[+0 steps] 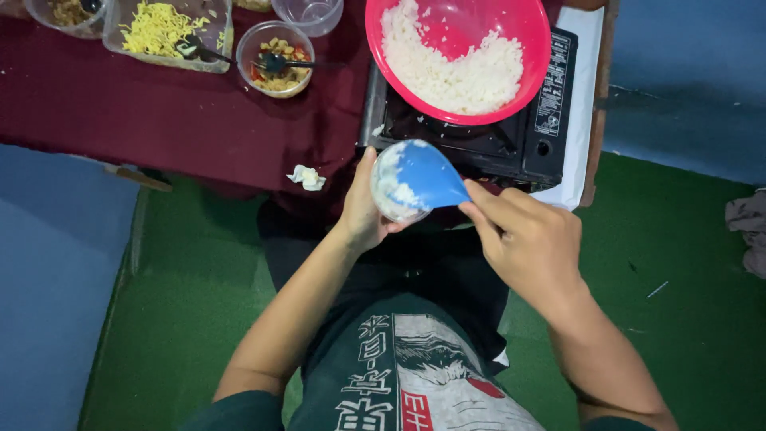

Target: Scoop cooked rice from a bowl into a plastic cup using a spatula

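Both hands busy: left hand [363, 211] fingers grip small clear rice-filled cup [392, 191]; right hand [527, 239] fingers pinch blue plastic paddle [427, 175] pressing on top. Hard pressing could spill rice.

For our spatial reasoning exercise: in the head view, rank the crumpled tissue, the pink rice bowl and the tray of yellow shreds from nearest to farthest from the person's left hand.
From the left hand:
1. Crumpled tissue, just left, on the maroon cloth.
2. Pink rice bowl, above right, on the stove.
3. Tray of yellow shreds, far upper left.

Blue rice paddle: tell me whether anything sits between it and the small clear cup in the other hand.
Nothing visible does. The blue rice paddle, held by the right hand, lies directly over the mouth of the small clear cup that the left hand grips.
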